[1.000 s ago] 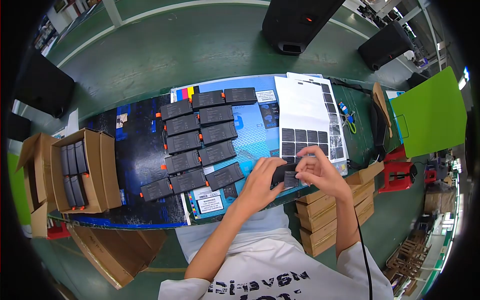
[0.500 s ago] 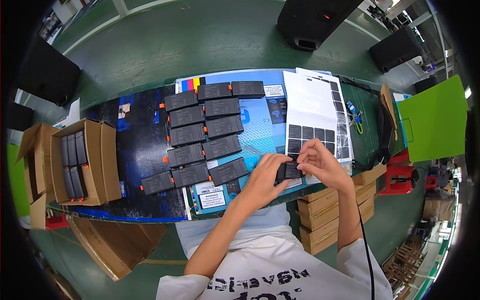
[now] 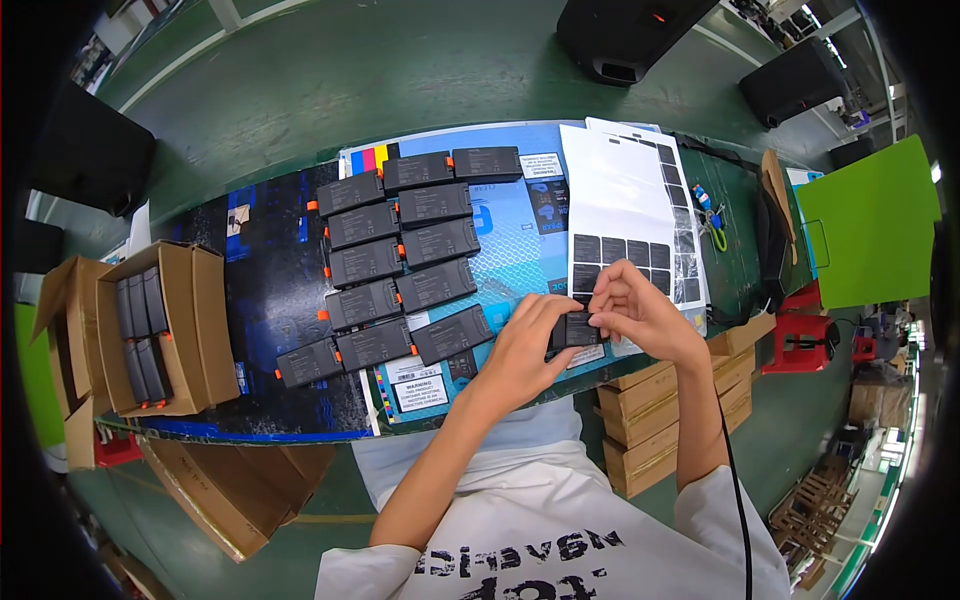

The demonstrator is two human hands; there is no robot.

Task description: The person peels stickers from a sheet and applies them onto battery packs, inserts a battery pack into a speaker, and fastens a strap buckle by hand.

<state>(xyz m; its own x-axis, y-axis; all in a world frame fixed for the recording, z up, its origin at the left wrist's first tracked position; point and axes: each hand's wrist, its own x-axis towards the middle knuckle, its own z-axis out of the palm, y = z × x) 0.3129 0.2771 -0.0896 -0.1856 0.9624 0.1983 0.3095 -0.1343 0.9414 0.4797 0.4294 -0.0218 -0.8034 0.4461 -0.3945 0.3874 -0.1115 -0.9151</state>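
Observation:
A black battery pack lies at the table's front edge, partly covered by my hands. My left hand is closed around its left side, thumb along the near edge and fingers over the far edge. On the pack's upper face sits a black printed label. My right hand pinches at the label's right edge, with thumb and forefinger together and the other fingers curled. Just beyond, a white sheet of black labels lies partly under my right fingers.
Several black battery packs with orange tabs lie in rows to the left. An open cardboard box holds more packs at the far left. A green-corded tool or cable lies right of the sheets. Stacked cartons stand below the table's edge.
The view has shifted slightly. My right fingers have moved a little along the label's right edge and curled closer together; my left hand keeps its hold on the pack.

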